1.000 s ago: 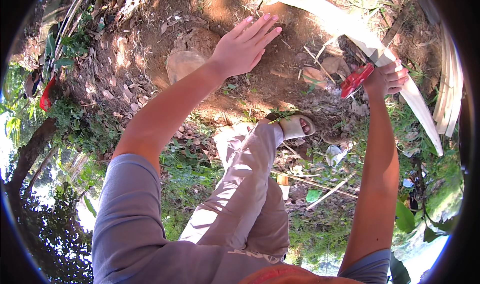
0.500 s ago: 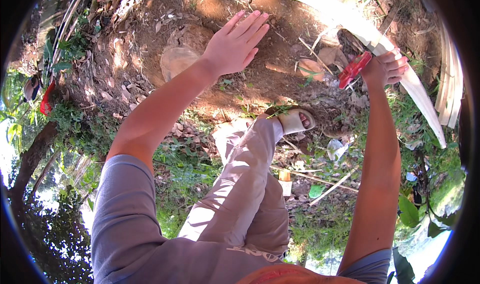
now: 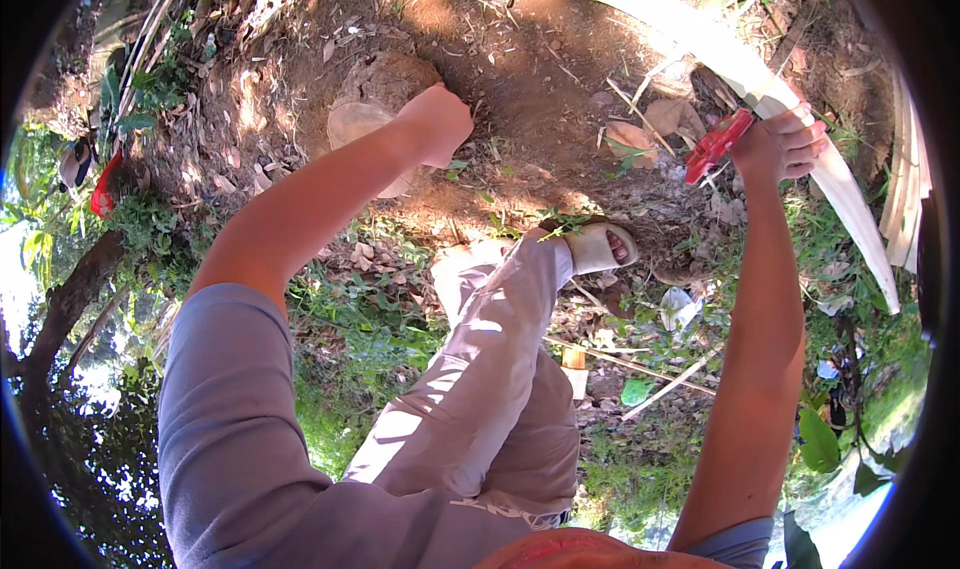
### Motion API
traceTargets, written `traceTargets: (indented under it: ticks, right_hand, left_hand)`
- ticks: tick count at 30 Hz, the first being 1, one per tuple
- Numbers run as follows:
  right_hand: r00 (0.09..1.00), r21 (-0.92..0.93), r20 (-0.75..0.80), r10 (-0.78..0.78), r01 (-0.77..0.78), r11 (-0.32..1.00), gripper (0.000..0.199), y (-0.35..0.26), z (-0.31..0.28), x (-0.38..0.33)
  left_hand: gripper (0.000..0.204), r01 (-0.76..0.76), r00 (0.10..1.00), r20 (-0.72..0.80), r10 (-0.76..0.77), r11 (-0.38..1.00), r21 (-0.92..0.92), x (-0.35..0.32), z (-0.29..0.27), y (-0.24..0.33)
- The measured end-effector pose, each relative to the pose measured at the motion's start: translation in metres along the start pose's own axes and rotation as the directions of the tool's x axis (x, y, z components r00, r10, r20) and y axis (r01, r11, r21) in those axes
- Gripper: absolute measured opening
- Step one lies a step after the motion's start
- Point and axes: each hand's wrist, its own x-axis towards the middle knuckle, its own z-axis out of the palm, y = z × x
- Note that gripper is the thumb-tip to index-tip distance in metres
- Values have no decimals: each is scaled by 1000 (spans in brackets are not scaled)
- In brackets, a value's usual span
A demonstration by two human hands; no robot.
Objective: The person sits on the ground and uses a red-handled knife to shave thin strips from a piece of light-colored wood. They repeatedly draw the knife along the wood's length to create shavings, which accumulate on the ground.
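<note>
My left hand (image 3: 440,126) is curled into a fist above the soil, beside a round cut stump (image 3: 356,121). Its fingertips are turned away, and no object shows in it. On the right, my right hand (image 3: 778,147) is closed, with a red tool (image 3: 718,146) sticking out on its left side; a thin metallic part shows under the red body. The fingers lie over a long, pale, curved strip (image 3: 690,31) that looks like split stem. Whether they also grip this strip, I cannot tell.
My sandalled foot (image 3: 603,246) stands on the ground below the hands. More pale strips (image 3: 903,184) lie at the far right. Dry leaves (image 3: 630,139), thin sticks (image 3: 680,379) and low green plants surround me. A red object (image 3: 106,187) is at the far left.
My left hand was flat with its fingers stretched out; it has curled into a fist and drawn back toward me, down and left. My right hand keeps its hold on the red tool.
</note>
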Motion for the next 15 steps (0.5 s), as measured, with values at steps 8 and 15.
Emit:
traceTargets:
  ticks: [8,15]
  right_hand:
    - [993,-179,114,30,-9,984,133,-2,9,6]
    - [976,126,-191,-104,130,983,120,10,17,6]
  left_hand:
    - [20,-366,916,290,276,871,327,-43,161,52]
    - [24,-463,877,56,477,808,366,-63,190,74]
